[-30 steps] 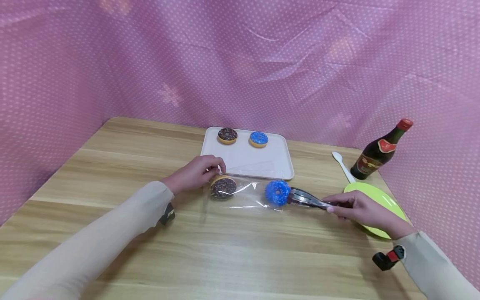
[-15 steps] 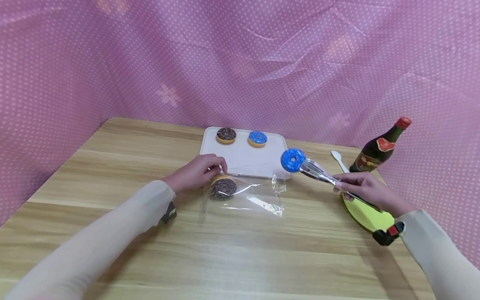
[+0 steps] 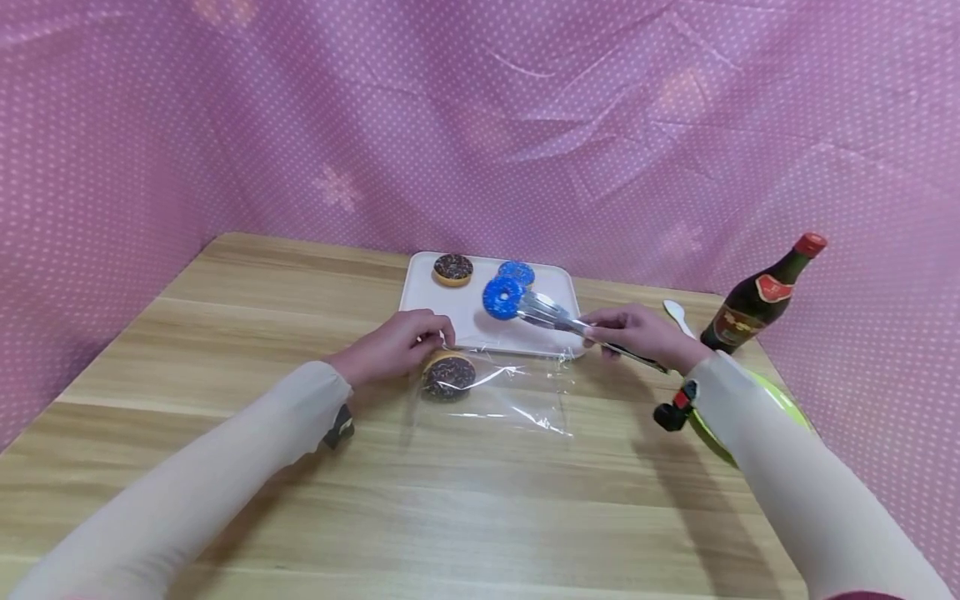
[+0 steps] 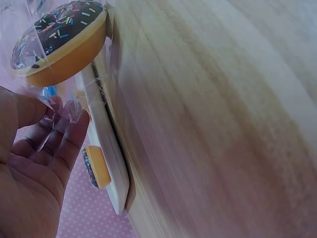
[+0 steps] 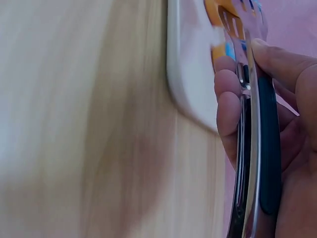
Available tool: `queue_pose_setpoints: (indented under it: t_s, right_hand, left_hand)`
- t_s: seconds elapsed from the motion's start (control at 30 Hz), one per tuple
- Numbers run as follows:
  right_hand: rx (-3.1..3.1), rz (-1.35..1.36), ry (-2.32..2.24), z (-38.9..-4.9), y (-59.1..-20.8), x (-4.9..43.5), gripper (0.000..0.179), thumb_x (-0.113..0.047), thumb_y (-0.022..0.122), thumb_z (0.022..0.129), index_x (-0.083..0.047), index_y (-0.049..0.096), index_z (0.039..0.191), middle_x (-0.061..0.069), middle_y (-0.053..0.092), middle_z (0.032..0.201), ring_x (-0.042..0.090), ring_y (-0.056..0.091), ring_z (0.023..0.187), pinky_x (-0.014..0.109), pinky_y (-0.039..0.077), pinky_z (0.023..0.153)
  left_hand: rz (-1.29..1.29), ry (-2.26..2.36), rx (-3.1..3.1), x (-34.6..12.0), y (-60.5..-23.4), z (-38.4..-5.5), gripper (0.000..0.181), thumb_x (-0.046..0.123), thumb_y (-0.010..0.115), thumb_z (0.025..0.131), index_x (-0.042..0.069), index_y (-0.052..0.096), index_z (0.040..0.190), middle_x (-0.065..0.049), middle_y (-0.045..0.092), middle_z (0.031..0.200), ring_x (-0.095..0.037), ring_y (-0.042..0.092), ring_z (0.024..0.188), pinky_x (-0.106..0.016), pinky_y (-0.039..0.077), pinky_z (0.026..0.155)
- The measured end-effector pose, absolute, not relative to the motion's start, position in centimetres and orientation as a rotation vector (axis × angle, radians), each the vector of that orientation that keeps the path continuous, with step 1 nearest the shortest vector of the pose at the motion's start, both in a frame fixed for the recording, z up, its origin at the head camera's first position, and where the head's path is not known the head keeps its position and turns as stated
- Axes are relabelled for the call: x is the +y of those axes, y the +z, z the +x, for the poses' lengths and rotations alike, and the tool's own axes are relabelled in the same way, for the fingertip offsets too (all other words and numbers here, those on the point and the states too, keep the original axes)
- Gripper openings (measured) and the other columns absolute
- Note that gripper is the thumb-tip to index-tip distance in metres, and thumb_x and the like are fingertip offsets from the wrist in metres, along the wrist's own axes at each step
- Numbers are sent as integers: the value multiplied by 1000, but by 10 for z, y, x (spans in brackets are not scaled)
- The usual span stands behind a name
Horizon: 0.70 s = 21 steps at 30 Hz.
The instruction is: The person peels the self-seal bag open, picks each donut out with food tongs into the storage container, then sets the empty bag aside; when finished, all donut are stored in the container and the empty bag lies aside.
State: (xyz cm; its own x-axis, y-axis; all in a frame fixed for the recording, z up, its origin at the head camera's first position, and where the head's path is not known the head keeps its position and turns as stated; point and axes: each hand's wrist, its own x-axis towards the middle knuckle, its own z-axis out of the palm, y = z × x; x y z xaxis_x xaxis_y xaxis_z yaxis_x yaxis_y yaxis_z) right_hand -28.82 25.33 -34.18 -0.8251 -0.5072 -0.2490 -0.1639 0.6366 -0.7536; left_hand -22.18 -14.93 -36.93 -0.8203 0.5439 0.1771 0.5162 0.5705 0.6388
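Observation:
My left hand [image 3: 401,343] pinches the edge of a clear plastic bag [image 3: 517,396], which lies on the table with a chocolate-topped donut [image 3: 448,379] inside its left end. In the left wrist view thumb and fingertips hold the crinkled film right beside that donut [image 4: 59,42]. My right hand [image 3: 637,333] grips metal tongs [image 3: 551,312] with dark handle grips [image 5: 270,148]. Between the tong ends is a blue-iced donut [image 3: 502,297], held over the white tray [image 3: 480,325]. It partly covers a second blue donut [image 3: 517,272] on the tray. Another chocolate donut [image 3: 453,269] sits at the tray's back left.
A lime-green plate [image 3: 783,396] lies at the right, partly hidden under the right forearm. Beyond it are a white spoon [image 3: 677,315] and a dark bottle with a red cap [image 3: 761,296]. A pink dotted cloth [image 3: 480,125] hangs behind the wooden table [image 3: 450,517].
The right hand has drawn the blue donut out of the bag's right end, lifted it with the tongs, and carried it left and back over the tray. The left hand has stayed in place.

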Motion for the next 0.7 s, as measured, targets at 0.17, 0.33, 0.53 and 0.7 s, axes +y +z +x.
queue_pose_setpoints:
  t_s: [0.17,0.33,0.53,0.7]
  right_hand:
    - [2338,-586,-1039,-301,-343,218,36,-21,61,106,-3,66,136,11,77,101,12,66,74,29,58,72]
    - [2325,-587,-996,-306,-348,193,35,-18,60,106,-4,66,138,10,78,103,10,63,72,26,55,68]
    - [2281,-602,-992,-306,-349,168,35,-17,60,106,-4,66,137,5,79,103,6,65,74,21,53,68]
    - [2235,-544,-1032,-306,-349,160,35,-10,58,106,0,63,138,6,80,102,6,69,73,19,56,67]
  left_hand:
    - [902,1103,2741,-150,-371,-222,16,-2,60,101,11,70,100,-5,63,89,-18,55,86,-33,49,82]
    - [917,1118,2726,-151,-372,-223,17,-3,60,101,10,70,101,-6,65,93,-18,56,89,-33,51,83]
    - [915,1115,2740,-151,-371,-223,17,-3,61,100,11,71,100,-6,68,96,-20,57,92,-35,52,85]
    - [920,1106,2738,-150,-372,-223,17,-2,60,101,11,70,100,-5,67,95,-19,57,92,-36,51,85]
